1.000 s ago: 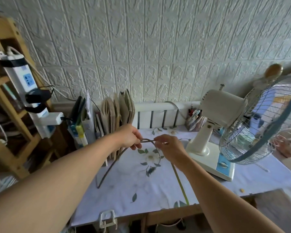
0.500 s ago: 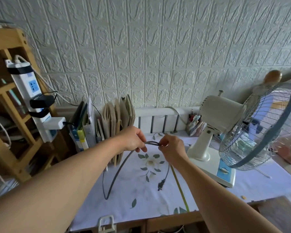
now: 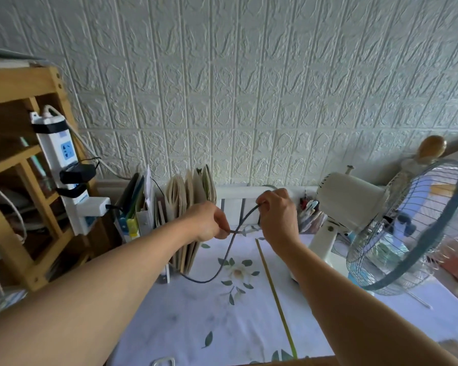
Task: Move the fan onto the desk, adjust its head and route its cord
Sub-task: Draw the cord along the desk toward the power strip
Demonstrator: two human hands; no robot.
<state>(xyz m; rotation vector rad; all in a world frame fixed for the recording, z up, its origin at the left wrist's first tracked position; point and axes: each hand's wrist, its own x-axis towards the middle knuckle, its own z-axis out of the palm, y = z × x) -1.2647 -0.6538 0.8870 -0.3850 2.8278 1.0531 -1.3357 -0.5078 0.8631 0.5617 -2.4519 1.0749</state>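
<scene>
**Dark fan cord pinched between both hands above the desk**

Viewed from a head camera looking down over two bare forearms. On the desk covered with a pale floral cloth [image 3: 185, 320], at the right, a cream table fan with a blue-rimmed wire cage [image 3: 354, 207], already standing on its base, cage turned right.

In mid-scene, raised above the cloth, a thin dark grey power cord [image 3: 232, 249]. Pinched at its higher, far end by the right hand [image 3: 276, 220], fingers curled shut around it. Pinched again slightly lower and to the left by the left hand [image 3: 209, 224], thumb and fingertips pressed together on the strand. Between and below the two grips, a long axis slanting from upper right down to lower left, then sagging into a loop that touches the cloth near the upright row of tan books and folders [image 3: 188, 207]. Plug end not visible.

Further left, fixed upright to a wooden shelf post, a white power strip with a blue socket [image 3: 61, 165]. Likely destination for the cord, so leftward from both hands; left hand nearer to it, right hand nearer to the fan.
</scene>
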